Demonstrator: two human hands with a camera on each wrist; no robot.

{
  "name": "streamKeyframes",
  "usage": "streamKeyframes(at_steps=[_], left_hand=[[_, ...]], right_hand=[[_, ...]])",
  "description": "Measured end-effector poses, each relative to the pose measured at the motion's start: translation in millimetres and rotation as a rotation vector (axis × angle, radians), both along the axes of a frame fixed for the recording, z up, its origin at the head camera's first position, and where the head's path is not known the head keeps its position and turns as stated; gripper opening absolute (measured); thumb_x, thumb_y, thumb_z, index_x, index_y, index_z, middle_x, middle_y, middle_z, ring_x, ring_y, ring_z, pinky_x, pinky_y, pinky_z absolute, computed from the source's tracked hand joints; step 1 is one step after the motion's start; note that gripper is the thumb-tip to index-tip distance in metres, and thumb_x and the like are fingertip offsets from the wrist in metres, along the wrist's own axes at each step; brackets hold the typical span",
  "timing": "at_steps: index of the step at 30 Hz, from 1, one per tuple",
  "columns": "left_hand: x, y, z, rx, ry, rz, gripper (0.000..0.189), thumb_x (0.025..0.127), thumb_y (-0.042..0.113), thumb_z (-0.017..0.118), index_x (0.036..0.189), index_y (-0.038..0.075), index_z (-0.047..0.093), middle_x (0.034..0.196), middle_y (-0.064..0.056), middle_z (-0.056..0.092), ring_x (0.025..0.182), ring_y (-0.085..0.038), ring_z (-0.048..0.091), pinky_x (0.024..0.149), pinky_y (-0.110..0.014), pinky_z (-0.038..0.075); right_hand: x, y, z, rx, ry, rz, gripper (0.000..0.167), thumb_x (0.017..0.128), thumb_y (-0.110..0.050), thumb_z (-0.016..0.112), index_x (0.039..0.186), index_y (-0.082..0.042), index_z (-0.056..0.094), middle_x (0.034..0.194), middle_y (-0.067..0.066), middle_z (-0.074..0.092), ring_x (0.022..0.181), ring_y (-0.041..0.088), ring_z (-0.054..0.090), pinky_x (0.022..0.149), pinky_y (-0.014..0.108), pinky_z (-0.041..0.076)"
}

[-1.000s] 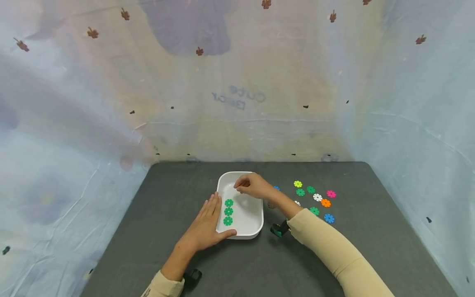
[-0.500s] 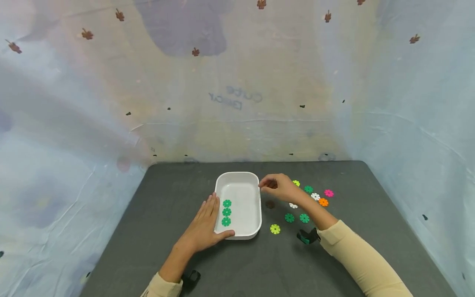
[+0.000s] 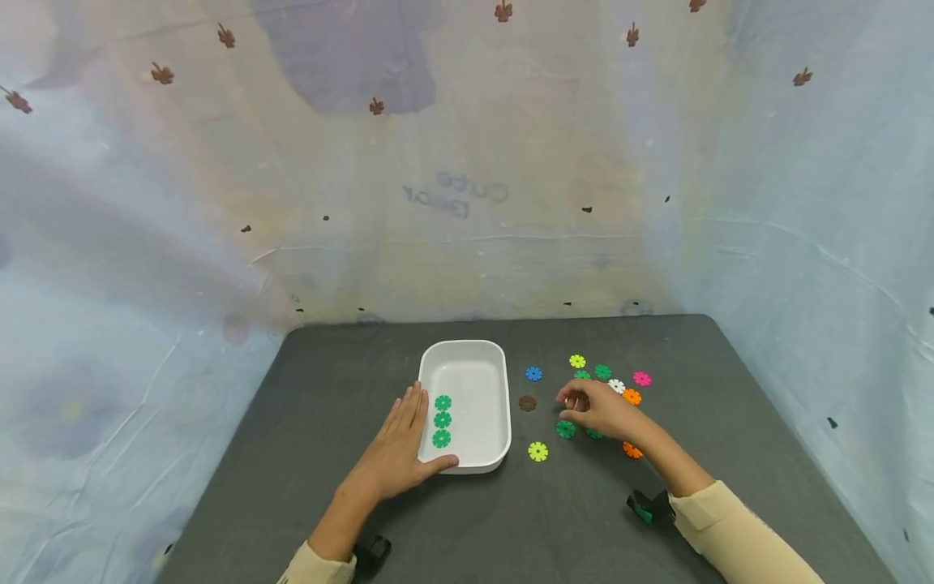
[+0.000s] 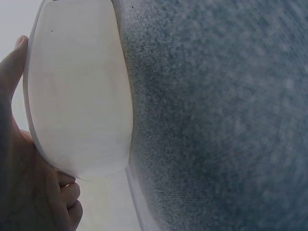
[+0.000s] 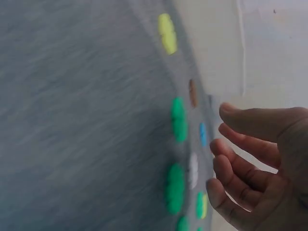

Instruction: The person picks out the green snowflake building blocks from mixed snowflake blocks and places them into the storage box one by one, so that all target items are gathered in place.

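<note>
A white tray (image 3: 474, 405) stands on the dark table, with several green flower-shaped discs (image 3: 442, 419) in a column along its left inner side. My left hand (image 3: 397, 446) rests against the tray's left side, fingers straight and thumb at its near edge. In the left wrist view, that hand lies along the tray's outer wall (image 4: 79, 91). Over the scattered discs to the right hovers my right hand (image 3: 601, 410), its fingers loosely bent and apart, holding nothing. Green discs (image 5: 179, 120) and a white disc (image 5: 193, 171) lie near its fingertips in the right wrist view.
Between tray and right hand lie a blue disc (image 3: 533, 374), a brown disc (image 3: 527, 403) and a yellow disc (image 3: 537, 452). A pink disc (image 3: 642, 379) and an orange disc (image 3: 631, 397) lie farther right. A printed sheet (image 3: 467, 268) hangs behind the table (image 3: 350, 365).
My right hand has moved from above the tray rightward to the loose discs, passing the tray's right rim. My left hand has stayed at the tray. The head view has shifted slightly.
</note>
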State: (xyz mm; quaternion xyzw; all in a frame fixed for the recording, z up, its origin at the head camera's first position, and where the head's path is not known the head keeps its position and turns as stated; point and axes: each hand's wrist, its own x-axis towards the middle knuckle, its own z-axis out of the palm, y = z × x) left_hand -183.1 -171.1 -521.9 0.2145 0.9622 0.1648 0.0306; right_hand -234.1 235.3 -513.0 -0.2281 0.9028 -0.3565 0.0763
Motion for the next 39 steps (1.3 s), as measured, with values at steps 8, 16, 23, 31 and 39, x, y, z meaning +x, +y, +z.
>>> streamKeyframes(at_steps=[8,16,23,31,39], left_hand=[[-1.0,-0.1,-1.9,-0.009,-0.020,0.012,0.128,0.091,0.080,0.064,0.171,-0.002,0.006,0.180,-0.017,-0.006,0.167,-0.032,-0.001,0.135,-0.049,0.007],[-1.9,0.5,-4.4,0.005,-0.020,0.025,0.129,0.090,0.082,0.063,0.171,-0.001,0.007,0.180,-0.015,-0.005,0.167,-0.031,-0.001,0.135,-0.050,0.007],[-1.8,0.6,-6.4,0.014,0.004,0.024,0.128,0.090,0.082,0.064,0.171,-0.002,0.009,0.180,-0.016,-0.002,0.167,-0.032,0.001,0.135,-0.051,0.010],[-0.6,-0.2,-7.7,0.013,0.029,0.016,0.129,0.090,0.081,0.065,0.171,-0.002,0.011,0.180,-0.017,0.001,0.167,-0.034,0.005,0.134,-0.052,0.013],[0.0,-1.9,-6.5,0.033,0.054,0.005,0.128,0.089,0.081,0.067,0.170,-0.005,0.013,0.180,-0.020,0.003,0.166,-0.035,0.008,0.134,-0.052,0.015]], right_hand=[[9.3,8,-16.8,0.057,0.056,-0.009,0.026,0.092,-0.021,0.089,0.106,-0.007,0.072,0.095,0.003,0.063,0.085,0.018,0.055,0.073,0.030,0.049],[13.3,4,-20.9,0.041,0.083,-0.021,0.026,0.089,-0.017,0.091,0.097,-0.008,0.068,0.095,0.002,0.060,0.087,0.018,0.056,0.076,0.031,0.051],[17.6,1,-17.0,0.010,0.023,-0.006,0.026,0.092,-0.011,0.086,0.101,-0.007,0.062,0.089,0.000,0.061,0.080,0.013,0.056,0.071,0.028,0.050],[19.8,1,-14.3,-0.039,-0.009,0.034,0.008,0.101,0.000,0.072,0.105,-0.003,0.066,0.091,0.001,0.066,0.081,0.011,0.061,0.071,0.027,0.054],[15.1,-6,-9.8,-0.070,-0.007,0.004,0.006,0.103,-0.005,0.071,0.109,-0.006,0.071,0.097,0.000,0.070,0.086,0.012,0.064,0.075,0.029,0.056]])
